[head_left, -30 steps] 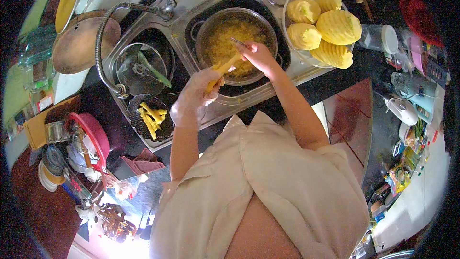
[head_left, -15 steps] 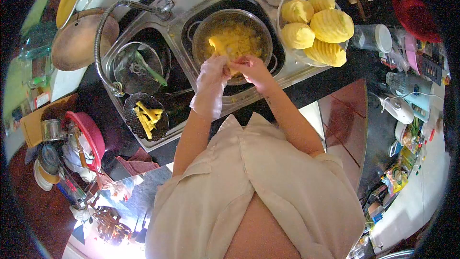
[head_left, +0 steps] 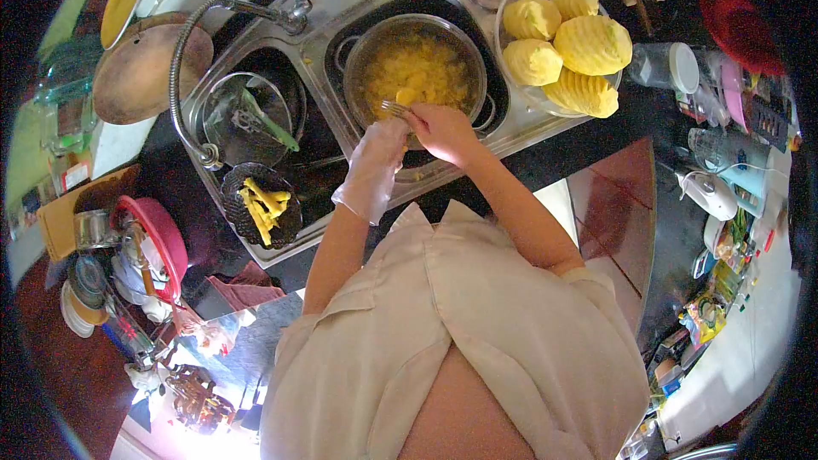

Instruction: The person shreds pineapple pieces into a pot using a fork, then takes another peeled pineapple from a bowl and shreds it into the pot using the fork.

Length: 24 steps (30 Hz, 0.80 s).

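My right hand, bare, is closed around a fork whose tines point left above the near rim of a pot. Close beside it my left hand, in a clear plastic glove, has its fingers curled in. What the left fingers hold is hidden. Shredded yellow pineapple flesh fills the bottom of the pot, which sits in the sink basin. To the right, a clear bowl holds several peeled pineapples with grooved sides.
A black perforated basket with yellow strips rests at the sink's left corner. A flexible faucet arches over the left basin, where a glass lid lies. A pink basin with dishes stands further left.
The yellow pineapple piece that stuck up from my left hand over the pot no longer shows there. My right hand has shifted slightly left and the fork's tines have come into view.
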### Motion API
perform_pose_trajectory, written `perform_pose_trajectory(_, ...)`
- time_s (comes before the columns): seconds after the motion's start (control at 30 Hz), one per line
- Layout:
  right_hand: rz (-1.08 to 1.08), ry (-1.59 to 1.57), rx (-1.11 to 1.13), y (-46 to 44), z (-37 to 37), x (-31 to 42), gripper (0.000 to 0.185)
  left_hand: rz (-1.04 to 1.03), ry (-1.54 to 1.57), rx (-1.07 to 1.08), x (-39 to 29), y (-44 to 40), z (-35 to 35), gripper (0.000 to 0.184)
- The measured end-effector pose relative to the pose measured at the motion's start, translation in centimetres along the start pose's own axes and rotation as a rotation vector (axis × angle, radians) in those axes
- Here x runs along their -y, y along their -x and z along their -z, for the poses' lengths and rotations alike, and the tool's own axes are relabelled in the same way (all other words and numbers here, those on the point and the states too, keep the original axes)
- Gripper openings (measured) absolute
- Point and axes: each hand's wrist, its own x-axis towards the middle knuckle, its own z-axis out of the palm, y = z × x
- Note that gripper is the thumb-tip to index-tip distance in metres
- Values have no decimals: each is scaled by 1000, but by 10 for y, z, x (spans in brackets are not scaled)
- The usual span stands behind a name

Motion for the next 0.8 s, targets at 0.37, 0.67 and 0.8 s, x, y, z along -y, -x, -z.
perform_pose_trajectory(0.37,9,19,-26,-9,-29,-4,31,-3,-278,92,23,3,-27,13)
perform_pose_trajectory(0.67,-77,91,27,-24,-25,-22,30,640,297,171,0,19,-18,28)
perform_pose_trajectory(0.8,-153,190,21,-27,-17,-40,29,116,-118,15,-2,29,2,21)
